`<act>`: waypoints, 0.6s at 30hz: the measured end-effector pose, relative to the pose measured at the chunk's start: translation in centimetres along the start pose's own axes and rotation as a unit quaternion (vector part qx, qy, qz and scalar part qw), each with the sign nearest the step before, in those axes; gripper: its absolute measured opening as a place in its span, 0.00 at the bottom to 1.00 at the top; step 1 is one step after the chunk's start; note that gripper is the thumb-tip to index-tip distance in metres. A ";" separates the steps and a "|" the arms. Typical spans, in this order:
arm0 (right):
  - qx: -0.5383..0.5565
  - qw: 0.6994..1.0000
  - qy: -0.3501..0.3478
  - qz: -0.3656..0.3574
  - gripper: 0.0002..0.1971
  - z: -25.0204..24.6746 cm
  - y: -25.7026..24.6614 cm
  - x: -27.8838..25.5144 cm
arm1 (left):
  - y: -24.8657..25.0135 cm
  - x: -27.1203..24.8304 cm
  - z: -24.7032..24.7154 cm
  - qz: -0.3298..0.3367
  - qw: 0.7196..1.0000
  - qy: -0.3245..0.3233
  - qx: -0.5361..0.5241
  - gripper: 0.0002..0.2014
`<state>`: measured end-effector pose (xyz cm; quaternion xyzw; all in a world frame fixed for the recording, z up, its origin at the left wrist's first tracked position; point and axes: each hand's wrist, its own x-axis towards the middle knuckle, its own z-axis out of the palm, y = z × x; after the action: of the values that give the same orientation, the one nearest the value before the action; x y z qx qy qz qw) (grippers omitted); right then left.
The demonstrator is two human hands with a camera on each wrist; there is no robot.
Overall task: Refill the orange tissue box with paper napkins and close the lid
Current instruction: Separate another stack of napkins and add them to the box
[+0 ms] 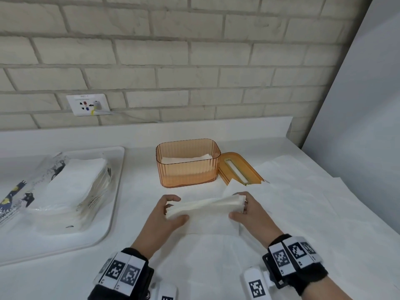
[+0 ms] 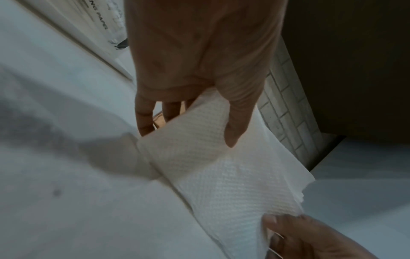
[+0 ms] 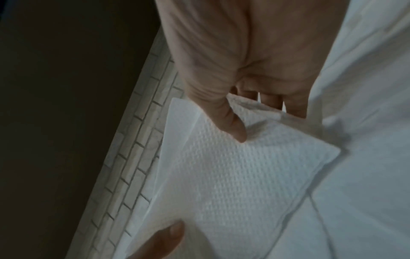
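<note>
On counter, front of orange tissue box (image 1: pixel 187 163): left hand (image 1: pixel 167 214) & right hand (image 1: pixel 249 210) each pinch an end of embossed white napkin stack (image 1: pixel 205 206), thumbs on top. Box ribbed, translucent, w/ some napkins inside already; slotted lid (image 1: pixel 239 167) off, lying beside it. Est. partway: stack to insert, lid to close.

White counter with paper sheets, a tray, a box and a lid lying on it.

The white counter (image 1: pixel 138 139) is running along the brick wall. A white tray (image 1: pixel 112 213) is sitting on its left part. White paper sheets (image 1: pixel 303 213) are covering the middle and right. The orange box (image 1: pixel 188 172) is standing upright toward the back, uncovered. Its orange lid (image 1: pixel 240 167) is lying just right of it, slot facing up.
</note>
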<state>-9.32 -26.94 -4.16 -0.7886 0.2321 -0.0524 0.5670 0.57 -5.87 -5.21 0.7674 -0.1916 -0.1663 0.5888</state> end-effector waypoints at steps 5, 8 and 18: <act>0.079 0.997 0.015 -0.015 0.21 0.1 -2.0 0.1 | 1.4 0.1 0.1 0.027 0.998 0.049 -0.029 0.22; 0.156 0.988 0.007 -0.006 0.22 -0.6 -2.5 0.0 | 2.4 -0.2 -0.6 0.021 0.988 0.055 -0.143 0.24; 0.391 0.920 -0.030 0.013 0.21 1.5 -3.8 -1.1 | 2.0 -1.7 3.9 -0.039 0.862 -0.073 -0.499 0.40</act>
<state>-8.62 -24.16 -1.01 -0.5022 0.1856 -0.1078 0.8377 -3.00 -8.74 -4.15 0.3632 -0.0951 -0.3183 0.8705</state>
